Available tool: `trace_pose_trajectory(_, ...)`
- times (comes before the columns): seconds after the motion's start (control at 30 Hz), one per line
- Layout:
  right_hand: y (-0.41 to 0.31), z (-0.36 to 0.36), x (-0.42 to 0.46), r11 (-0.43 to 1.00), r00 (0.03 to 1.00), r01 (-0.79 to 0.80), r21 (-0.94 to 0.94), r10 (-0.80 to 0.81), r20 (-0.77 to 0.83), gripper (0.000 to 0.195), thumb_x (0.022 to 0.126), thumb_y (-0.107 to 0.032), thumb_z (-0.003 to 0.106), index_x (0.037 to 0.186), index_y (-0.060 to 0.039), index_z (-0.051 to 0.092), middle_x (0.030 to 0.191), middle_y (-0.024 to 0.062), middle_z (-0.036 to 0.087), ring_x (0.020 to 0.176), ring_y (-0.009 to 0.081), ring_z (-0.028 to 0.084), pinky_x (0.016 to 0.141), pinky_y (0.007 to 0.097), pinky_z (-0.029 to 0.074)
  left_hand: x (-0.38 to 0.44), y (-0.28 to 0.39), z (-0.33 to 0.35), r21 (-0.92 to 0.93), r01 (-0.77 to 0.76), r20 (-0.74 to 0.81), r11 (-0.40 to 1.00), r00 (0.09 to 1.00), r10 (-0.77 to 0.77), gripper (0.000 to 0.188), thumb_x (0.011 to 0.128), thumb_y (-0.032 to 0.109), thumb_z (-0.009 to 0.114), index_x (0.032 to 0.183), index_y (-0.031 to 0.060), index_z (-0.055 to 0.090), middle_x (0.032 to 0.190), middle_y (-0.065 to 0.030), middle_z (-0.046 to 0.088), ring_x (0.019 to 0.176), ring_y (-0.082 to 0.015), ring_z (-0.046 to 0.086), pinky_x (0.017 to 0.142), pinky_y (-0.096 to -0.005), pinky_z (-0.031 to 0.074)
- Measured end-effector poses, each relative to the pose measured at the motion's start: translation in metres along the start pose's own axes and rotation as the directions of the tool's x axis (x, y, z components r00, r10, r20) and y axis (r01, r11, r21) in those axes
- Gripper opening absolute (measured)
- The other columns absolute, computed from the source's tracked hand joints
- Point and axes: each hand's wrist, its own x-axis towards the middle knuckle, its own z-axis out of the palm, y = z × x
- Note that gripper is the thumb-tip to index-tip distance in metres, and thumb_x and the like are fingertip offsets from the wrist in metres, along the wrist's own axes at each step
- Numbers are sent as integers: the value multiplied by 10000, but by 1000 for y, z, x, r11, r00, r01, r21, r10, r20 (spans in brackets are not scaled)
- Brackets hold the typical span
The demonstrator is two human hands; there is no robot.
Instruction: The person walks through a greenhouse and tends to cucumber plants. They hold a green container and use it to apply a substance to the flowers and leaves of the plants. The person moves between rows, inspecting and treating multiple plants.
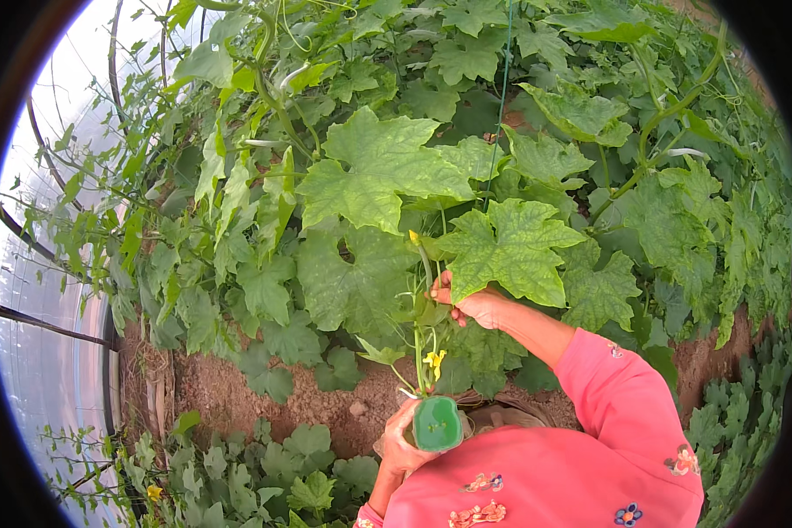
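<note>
My left hand (402,432) is wrapped around a small cup of green liquid (438,422), held low in front of my body. Just above the cup rises an upright vine stem (418,350), with a yellow flower (434,363) hanging beside it. Higher up, my right hand (472,305) pinches a slender green stalk among the tendrils; the exact grip is small in view. Close to those fingertips stands a thin young fruit (426,261) tipped by a yellow bud (414,237). A broad lobed leaf (511,247) overhangs the right hand and covers part of it.
Dense climbing vines (567,171) fill the far side, with a green support string (503,86) running down among them. Bare soil (290,409) separates them from lower plants (310,462). On the left is a plastic greenhouse wall (46,343) with dark curved poles.
</note>
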Motion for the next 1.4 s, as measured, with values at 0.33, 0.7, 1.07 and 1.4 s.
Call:
trace_pose_trajectory(0.33, 15, -4, 4, 961, 975, 194, 199, -212, 72, 185, 909, -230, 528, 988, -85, 443, 984, 90, 627, 528, 113, 547, 412, 238, 456, -23, -35, -15, 2, -31, -177, 1000, 984, 31, 695, 471, 242, 824, 1076, -25, 612, 1286, -228, 454, 1239, -314, 414, 971, -406, 389)
trace_pose_trajectory(0.7, 27, -2, -3, 997, 975, 7, 81, -24, 220, 280, 873, -223, 605, 1051, -24, 520, 1017, 71, 619, 557, 136, 581, 491, 295, 539, -39, -35, -34, -309, 76, -357, 948, 914, -190, 770, 462, 181, 867, 1114, -47, 528, 1028, -96, 608, 851, -166, 606, 789, -299, 497)
trace_pose_trajectory(1.07, 25, 5, -5, 995, 978, 80, 52, -88, 189, 316, 823, -230, 673, 910, 59, 578, 1000, 114, 611, 585, 159, 595, 465, 291, 526, 10, -52, -56, -140, 103, -260, 985, 956, -137, 780, 490, 163, 833, 1177, -35, 522, 1093, -95, 595, 1001, -169, 562, 909, -317, 423)
trace_pose_trajectory(1.4, 41, -6, 23, 984, 985, 165, 63, -168, 46, 284, 895, -233, 569, 1095, -34, 538, 1078, 74, 591, 624, 134, 585, 562, 305, 543, 18, -50, -61, -266, 55, -266, 962, 955, -128, 750, 489, 152, 831, 1153, -30, 532, 1049, -82, 603, 946, -165, 576, 871, -316, 449)
